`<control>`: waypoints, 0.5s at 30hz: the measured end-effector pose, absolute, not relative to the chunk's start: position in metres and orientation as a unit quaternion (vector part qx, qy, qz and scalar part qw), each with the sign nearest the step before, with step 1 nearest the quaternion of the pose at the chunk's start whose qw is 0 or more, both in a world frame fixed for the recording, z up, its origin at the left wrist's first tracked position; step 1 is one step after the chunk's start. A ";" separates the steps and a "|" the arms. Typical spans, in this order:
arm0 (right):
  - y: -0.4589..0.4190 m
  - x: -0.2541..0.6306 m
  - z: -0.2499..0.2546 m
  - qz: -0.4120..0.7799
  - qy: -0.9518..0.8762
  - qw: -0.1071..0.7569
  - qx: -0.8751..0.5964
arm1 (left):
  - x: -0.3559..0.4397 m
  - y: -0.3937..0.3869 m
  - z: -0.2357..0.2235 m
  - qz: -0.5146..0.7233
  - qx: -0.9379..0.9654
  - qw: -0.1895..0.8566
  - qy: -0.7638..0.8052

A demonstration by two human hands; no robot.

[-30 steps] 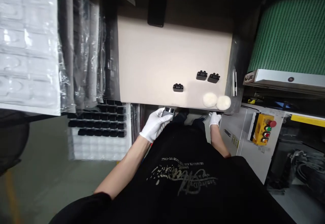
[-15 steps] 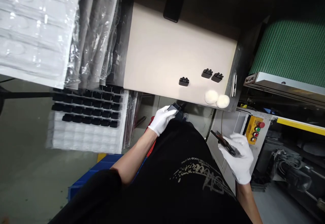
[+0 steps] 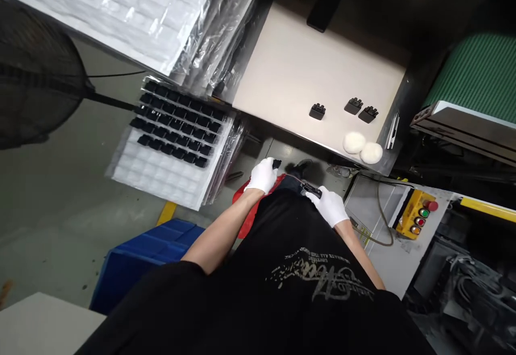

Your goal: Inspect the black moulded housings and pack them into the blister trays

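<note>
My left hand point(image 3: 263, 175), in a white glove, is closed on a small black part point(image 3: 276, 164) held over my lap below the table's front edge. My right hand point(image 3: 329, 207), also gloved, grips a thin dark tool point(image 3: 309, 187) whose tip points toward the left hand. Both hands are close together over my knees. On the beige table point(image 3: 290, 70) lie one black part point(image 3: 317, 111) alone and two more black parts point(image 3: 361, 109) side by side, with two white round pads point(image 3: 362, 147) near the front edge.
A white tray point(image 3: 169, 145) with rows of black parts stands left of the table, under stacks of bagged clear trays point(image 3: 153, 11). A phone point(image 3: 324, 6) lies at the table's back. A yellow button box point(image 3: 415, 215), green conveyor point(image 3: 475, 81), blue bin point(image 3: 141, 261) and fan point(image 3: 32, 86) surround me.
My right hand came in from the right side to my lap with the thin tool, close to the left hand. The view has swung to the left.
</note>
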State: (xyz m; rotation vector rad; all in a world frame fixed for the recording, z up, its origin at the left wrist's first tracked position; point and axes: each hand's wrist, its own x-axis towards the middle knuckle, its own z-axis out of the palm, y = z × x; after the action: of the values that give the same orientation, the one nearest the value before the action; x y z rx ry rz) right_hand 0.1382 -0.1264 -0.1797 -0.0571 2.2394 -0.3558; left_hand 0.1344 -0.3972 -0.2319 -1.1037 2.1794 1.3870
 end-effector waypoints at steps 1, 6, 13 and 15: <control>-0.126 0.141 -0.178 -0.126 0.899 0.419 -0.028 | 0.141 -0.400 -0.235 0.484 -0.386 0.172 0.766; -0.116 0.155 -0.179 -0.120 0.901 0.415 -0.034 | 0.169 -0.414 -0.252 0.535 -0.382 0.215 0.722; -0.089 0.172 -0.180 -0.224 0.871 0.431 -0.076 | 0.200 -0.420 -0.254 0.683 -0.283 0.295 0.605; -0.081 0.172 -0.179 -0.248 0.862 0.435 -0.080 | 0.207 -0.427 -0.249 0.683 -0.242 0.332 0.604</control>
State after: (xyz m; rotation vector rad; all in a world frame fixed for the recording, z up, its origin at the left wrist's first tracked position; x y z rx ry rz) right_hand 0.1717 -0.0809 -0.1786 -0.2000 2.1461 -0.6178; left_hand 0.2073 -0.4273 -0.2492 -0.6317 1.5794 1.7848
